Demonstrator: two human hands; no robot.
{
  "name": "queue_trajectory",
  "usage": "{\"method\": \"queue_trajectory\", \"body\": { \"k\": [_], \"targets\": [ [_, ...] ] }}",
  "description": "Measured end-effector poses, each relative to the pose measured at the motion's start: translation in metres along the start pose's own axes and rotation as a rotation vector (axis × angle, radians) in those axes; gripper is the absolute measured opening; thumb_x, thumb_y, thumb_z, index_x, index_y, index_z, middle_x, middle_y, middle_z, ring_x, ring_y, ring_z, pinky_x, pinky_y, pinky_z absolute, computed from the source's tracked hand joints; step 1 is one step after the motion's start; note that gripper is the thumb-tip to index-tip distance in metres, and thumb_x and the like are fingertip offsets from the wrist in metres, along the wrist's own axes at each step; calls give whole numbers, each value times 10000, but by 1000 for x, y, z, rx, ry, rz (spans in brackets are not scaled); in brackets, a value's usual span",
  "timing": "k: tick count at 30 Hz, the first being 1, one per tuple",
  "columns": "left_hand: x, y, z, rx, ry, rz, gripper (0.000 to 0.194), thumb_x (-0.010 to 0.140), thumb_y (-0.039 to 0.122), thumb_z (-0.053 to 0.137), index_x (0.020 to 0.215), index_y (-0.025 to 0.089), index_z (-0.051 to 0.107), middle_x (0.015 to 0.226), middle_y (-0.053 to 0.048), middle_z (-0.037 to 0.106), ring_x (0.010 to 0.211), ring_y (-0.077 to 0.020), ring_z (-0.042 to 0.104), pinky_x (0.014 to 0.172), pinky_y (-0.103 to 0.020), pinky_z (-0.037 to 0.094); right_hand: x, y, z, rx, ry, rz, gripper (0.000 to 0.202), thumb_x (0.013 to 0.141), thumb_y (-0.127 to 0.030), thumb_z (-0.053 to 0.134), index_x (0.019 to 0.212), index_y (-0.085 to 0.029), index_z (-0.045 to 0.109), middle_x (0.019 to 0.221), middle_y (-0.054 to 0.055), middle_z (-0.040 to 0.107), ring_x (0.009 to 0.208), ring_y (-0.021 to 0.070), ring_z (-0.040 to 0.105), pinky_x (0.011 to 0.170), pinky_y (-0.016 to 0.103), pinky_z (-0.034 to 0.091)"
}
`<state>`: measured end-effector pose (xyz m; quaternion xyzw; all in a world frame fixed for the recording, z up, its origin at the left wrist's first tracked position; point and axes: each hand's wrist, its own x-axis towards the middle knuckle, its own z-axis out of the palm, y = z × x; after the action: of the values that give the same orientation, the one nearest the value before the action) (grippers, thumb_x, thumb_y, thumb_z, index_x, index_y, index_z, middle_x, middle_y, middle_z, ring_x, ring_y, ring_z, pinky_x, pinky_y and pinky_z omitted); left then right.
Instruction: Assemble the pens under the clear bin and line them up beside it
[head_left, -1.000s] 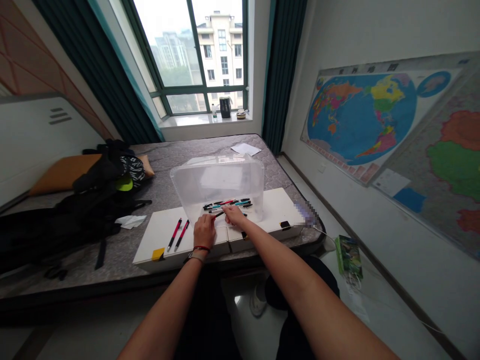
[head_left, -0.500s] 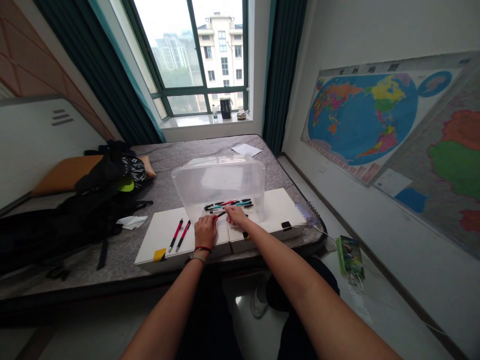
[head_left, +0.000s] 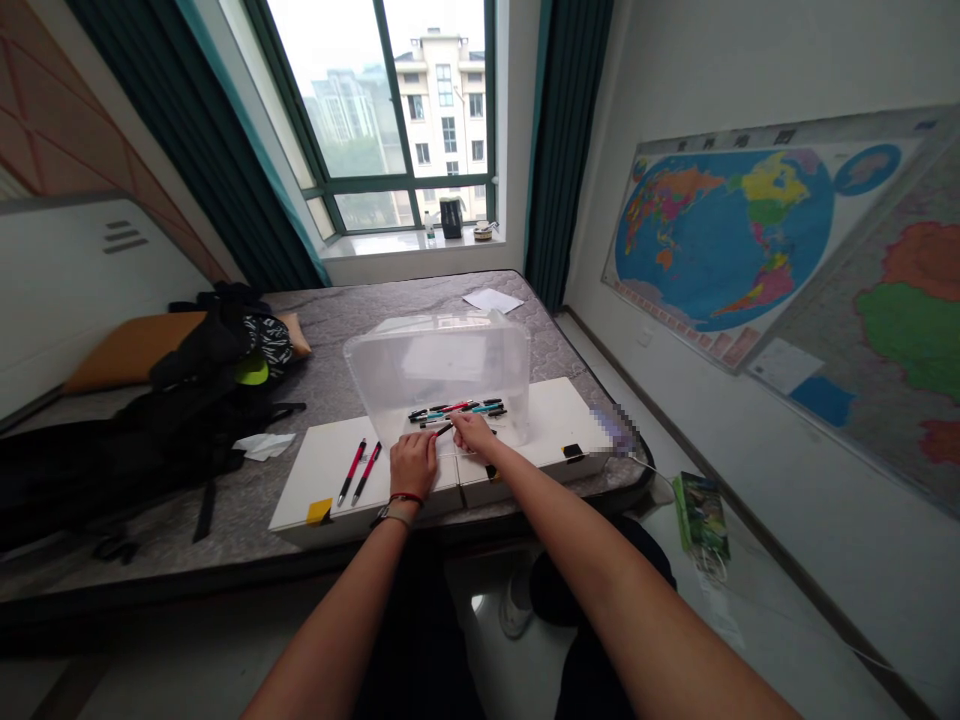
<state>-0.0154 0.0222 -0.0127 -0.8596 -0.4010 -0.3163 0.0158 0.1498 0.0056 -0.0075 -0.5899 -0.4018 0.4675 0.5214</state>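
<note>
Between my two hands is a red and black pen (head_left: 444, 430). My left hand (head_left: 413, 464) is closed on its red end, and my right hand (head_left: 472, 434) pinches near its black end. Just beyond them several pens (head_left: 459, 411), black, red and teal, lie in a heap inside a clear plastic bin (head_left: 439, 362) tipped with its opening toward me. Two red and black pens (head_left: 359, 472) lie side by side on the white box (head_left: 315, 470) left of my left hand. A second white box (head_left: 559, 405) sits under my right hand's side.
The boxes rest on a grey mattress (head_left: 322, 305). Black bags (head_left: 135, 440) and a white tissue (head_left: 264, 445) lie at the left. A white paper (head_left: 493, 299) lies behind the bin. A green package (head_left: 701, 515) is at the lower right.
My left hand has shifted very slightly to the right, with the pen still between both hands. Nothing else has visibly moved.
</note>
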Motion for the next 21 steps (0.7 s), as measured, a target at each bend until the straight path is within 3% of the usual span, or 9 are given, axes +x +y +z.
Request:
{"method": "queue_trajectory", "body": {
  "k": [21],
  "targets": [
    [-1,1,-5,39,-12,-23,205,947,295,406,965,200,587,952,-91,621,905,-248,531,780,-358,357,0,1,1,-31,-32,-34,391,914,-432,462,611,-185,477,385,-55,487,284,61,348,324,173,236]
  ]
}}
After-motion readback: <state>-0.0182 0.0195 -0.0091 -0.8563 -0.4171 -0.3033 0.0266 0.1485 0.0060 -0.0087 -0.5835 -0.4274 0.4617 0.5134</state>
